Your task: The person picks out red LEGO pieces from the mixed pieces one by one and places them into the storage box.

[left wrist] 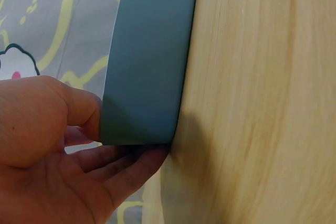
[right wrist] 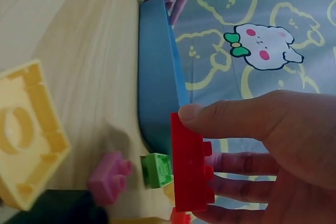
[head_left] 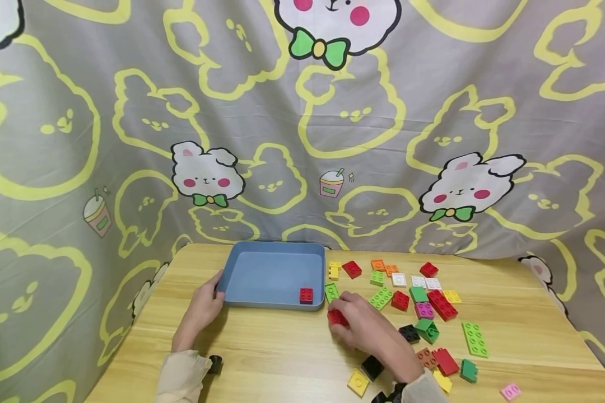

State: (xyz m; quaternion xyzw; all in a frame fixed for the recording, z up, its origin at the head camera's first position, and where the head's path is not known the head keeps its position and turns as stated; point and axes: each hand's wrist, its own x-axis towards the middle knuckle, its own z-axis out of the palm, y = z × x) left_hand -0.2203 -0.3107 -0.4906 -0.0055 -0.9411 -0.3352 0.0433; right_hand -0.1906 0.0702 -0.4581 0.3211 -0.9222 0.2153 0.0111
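Note:
A blue tray [head_left: 272,274] lies at the back of the wooden table, with one red brick [head_left: 306,295] in its front right corner. At its left end my left hand [head_left: 205,302] grips the wall; in the left wrist view the thumb is at the rim and the fingers are at the lower edge. Just right of the tray's front corner, my right hand [head_left: 365,324] holds a red toy building brick [right wrist: 189,166] between thumb and fingers. Its studs face the fingers in the right wrist view. A light green brick [head_left: 331,292] lies just behind this hand.
Loose bricks of several colours spread over the right side, among them a long lime brick [head_left: 475,339], a black brick [head_left: 372,368], a yellow brick [head_left: 358,383] and a pink brick [head_left: 511,391]. A patterned curtain [head_left: 267,184] hangs behind the table.

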